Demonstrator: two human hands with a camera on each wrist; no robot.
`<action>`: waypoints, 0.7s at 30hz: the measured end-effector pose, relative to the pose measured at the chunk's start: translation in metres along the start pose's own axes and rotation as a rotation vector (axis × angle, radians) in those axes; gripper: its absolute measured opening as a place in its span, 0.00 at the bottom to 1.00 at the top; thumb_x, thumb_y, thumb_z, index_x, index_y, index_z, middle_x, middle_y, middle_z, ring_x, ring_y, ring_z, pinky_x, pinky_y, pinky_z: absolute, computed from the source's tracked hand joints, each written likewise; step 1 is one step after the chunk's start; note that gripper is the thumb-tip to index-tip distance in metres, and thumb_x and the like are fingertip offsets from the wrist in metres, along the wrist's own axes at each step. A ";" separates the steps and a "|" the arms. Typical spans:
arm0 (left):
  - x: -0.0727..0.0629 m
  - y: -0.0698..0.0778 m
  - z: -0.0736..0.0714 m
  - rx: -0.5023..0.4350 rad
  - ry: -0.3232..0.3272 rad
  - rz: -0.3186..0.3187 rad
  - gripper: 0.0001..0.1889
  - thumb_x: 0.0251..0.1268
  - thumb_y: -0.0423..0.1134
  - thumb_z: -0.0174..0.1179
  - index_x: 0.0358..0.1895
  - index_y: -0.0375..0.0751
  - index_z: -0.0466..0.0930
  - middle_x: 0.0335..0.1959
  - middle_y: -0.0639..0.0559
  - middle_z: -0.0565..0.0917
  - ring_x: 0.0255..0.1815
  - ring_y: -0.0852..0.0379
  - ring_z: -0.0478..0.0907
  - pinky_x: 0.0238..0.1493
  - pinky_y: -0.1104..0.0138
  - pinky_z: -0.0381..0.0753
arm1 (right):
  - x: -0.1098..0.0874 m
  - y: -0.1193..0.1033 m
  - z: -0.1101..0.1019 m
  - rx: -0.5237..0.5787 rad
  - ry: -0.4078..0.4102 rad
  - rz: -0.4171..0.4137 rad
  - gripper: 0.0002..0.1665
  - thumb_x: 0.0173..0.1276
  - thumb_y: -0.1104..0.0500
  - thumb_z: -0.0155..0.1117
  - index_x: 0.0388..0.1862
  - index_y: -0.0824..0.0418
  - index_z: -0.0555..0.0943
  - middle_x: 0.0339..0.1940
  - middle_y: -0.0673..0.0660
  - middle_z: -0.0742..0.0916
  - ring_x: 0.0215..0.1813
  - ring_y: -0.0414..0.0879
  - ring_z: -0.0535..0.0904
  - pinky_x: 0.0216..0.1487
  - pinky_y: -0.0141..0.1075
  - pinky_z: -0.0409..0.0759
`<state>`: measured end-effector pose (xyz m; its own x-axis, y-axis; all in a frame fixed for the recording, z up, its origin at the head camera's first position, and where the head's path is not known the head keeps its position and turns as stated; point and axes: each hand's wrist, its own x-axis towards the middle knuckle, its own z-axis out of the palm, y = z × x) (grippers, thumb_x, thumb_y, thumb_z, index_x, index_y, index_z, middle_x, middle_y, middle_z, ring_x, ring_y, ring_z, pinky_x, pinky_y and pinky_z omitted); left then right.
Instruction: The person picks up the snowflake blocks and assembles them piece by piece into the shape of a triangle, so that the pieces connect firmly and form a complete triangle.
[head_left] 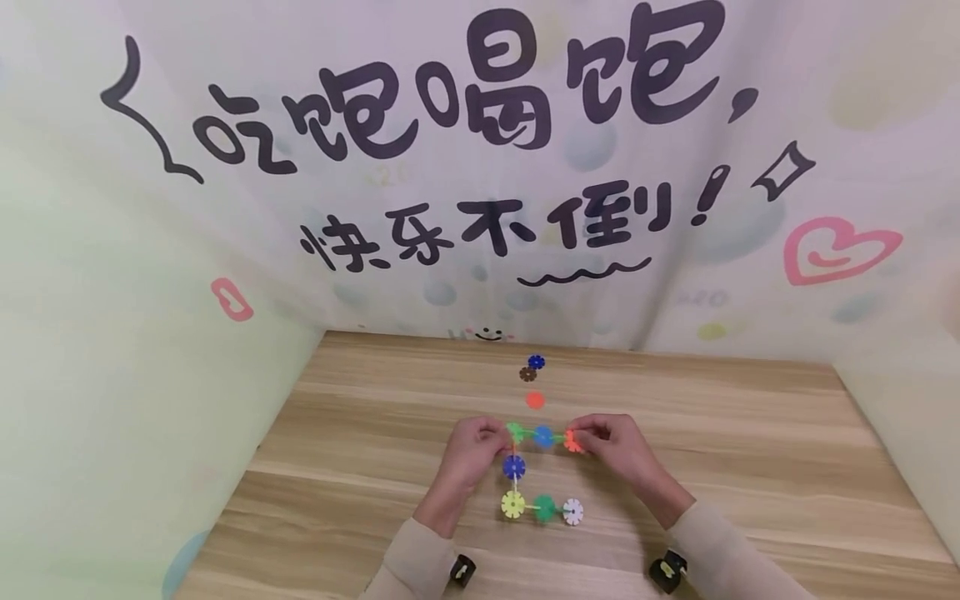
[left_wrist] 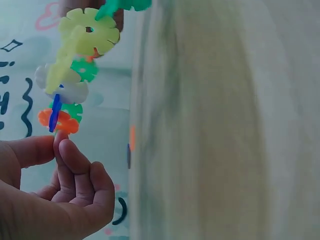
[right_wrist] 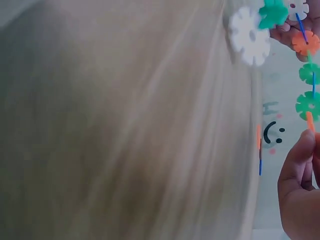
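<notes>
Both hands hold a chain of slotted plastic snowflake discs, joined in a squared C shape. My left hand [head_left: 471,450] pinches its upper left corner, by a green disc [head_left: 515,432]. At the upper right end, my right hand [head_left: 622,446] pinches an orange disc [head_left: 573,441]. Between them sits a blue disc [head_left: 543,437]. Down the left side come a dark blue disc [head_left: 514,467] and a yellow disc [head_left: 513,504]. A green disc and a white disc [head_left: 573,512] form the lower arm. Other discs in the chain show edge-on. Fingertips partly hide the held discs.
Three loose discs lie on the wooden table [head_left: 360,467] beyond the hands: dark blue [head_left: 536,362], brown [head_left: 528,374] and orange [head_left: 535,400]. A printed cloth [head_left: 450,300] hangs at the table's back edge. Black devices [head_left: 666,572] are at the wrists.
</notes>
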<state>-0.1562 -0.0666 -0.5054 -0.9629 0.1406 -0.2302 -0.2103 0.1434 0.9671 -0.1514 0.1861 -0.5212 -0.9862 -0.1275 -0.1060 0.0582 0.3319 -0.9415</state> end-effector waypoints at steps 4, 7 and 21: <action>0.001 -0.007 0.001 0.035 0.013 -0.032 0.03 0.67 0.30 0.62 0.39 0.33 0.82 0.33 0.46 0.84 0.36 0.53 0.82 0.46 0.56 0.84 | -0.001 -0.002 0.000 0.006 0.012 0.000 0.08 0.71 0.64 0.65 0.46 0.64 0.87 0.31 0.57 0.85 0.33 0.47 0.77 0.30 0.36 0.78; 0.001 -0.010 0.001 0.041 0.010 -0.041 0.03 0.67 0.31 0.62 0.38 0.33 0.82 0.33 0.46 0.84 0.37 0.52 0.82 0.46 0.55 0.83 | -0.001 -0.004 0.000 -0.007 0.024 0.010 0.08 0.71 0.64 0.65 0.45 0.63 0.87 0.30 0.56 0.85 0.33 0.49 0.77 0.30 0.37 0.79; 0.002 -0.009 0.005 0.027 -0.012 -0.039 0.03 0.68 0.28 0.60 0.37 0.31 0.81 0.32 0.45 0.84 0.36 0.51 0.83 0.44 0.57 0.84 | 0.004 0.000 0.002 -0.076 0.082 -0.001 0.07 0.71 0.65 0.64 0.42 0.58 0.88 0.28 0.56 0.84 0.31 0.50 0.77 0.26 0.32 0.75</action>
<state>-0.1557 -0.0628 -0.5157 -0.9518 0.1465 -0.2693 -0.2429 0.1756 0.9540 -0.1549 0.1837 -0.5225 -0.9958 -0.0524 -0.0756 0.0482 0.4021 -0.9143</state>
